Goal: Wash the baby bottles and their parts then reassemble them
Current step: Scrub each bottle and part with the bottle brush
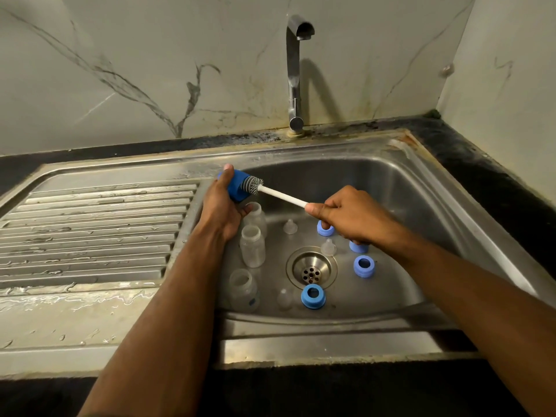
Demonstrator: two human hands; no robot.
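My left hand [221, 206] grips a blue bottle cap [236, 185] over the left edge of the basin. My right hand [349, 216] holds the white handle of a bottle brush [282, 197], whose grey bristles sit inside the cap's opening. Three clear bottles [252, 246] stand in the basin's left part, open tops up. Several blue collar rings [313, 296] lie on the basin floor, two of them partly under my right hand. Three clear teats [328, 247] lie near the drain.
The steel sink [391, 188] has a drain strainer [311, 268] at its middle and a wet ribbed draining board [90, 230] on the left. A chrome tap [294, 70] stands behind, with no water running. Black counter edges the sink at the right and front.
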